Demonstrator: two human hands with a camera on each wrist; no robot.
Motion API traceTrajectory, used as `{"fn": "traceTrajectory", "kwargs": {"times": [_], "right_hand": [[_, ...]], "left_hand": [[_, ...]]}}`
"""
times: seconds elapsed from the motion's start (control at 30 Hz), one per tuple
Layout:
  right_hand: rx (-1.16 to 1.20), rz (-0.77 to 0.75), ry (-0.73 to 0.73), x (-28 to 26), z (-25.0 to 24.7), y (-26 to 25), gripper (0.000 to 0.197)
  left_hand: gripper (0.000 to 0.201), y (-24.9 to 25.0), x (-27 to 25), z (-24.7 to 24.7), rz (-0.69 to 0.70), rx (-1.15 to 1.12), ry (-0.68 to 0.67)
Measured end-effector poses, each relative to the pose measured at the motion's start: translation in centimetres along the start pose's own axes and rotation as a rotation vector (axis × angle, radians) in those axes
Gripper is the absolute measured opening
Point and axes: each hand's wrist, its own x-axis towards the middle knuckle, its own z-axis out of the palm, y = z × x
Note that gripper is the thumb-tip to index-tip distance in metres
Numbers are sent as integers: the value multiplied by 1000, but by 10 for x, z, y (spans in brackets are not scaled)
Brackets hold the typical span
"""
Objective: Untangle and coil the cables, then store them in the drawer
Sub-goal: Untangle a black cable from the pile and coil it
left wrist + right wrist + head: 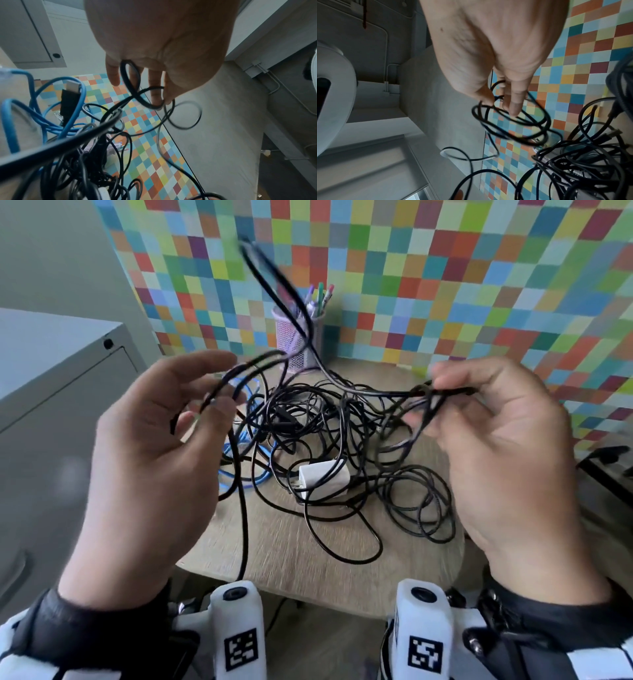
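Both hands (147,460) amid tangled cables (308,419)

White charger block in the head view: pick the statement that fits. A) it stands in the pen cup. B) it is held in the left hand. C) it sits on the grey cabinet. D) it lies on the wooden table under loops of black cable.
D: the white charger block lies on the wooden table with black cable looped over it, away from both hands.
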Motion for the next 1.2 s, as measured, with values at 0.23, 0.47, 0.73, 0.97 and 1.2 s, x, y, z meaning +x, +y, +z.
{"fn": "traceTrajectory", "kwargs": {"times": [0.23, 0.47, 0.73, 0.97, 1.2], "right_hand": [[323, 10, 40, 0, 1, -5, 34], [657, 182, -89, -6, 12, -18, 21], [465, 83, -291, -20, 29, -29, 43], [260, 53, -139, -6, 7, -24, 41], [132, 128, 36, 7, -19, -9, 47]], "left_hand": [[74, 11, -9, 3, 13, 410, -184], [68, 25, -19, 6, 305, 329, -459], [61, 8, -25, 29, 244, 518, -476], [16, 10, -14, 19, 68, 169, -242], [31, 3, -4, 8, -83, -222, -60]]}}
